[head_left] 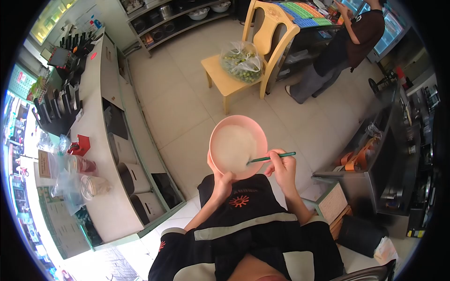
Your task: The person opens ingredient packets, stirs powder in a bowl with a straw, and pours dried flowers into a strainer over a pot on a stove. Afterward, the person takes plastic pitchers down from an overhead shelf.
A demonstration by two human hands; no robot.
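Observation:
A pink bowl with whitish liquid or paste inside is held in front of my body. My left hand grips the bowl at its lower left rim, the thumb over the edge and the other fingers partly hidden behind it. Between the fingers of my right hand is a thin green-handled utensil. Its tip dips into the white contents near the bowl's right side, so I cannot tell what kind of utensil it is.
A wooden chair ahead carries a clear bag of green produce. Beyond it a person stands at a table with colourful trays. A long counter with jars runs along the left. Metal kitchen units stand right.

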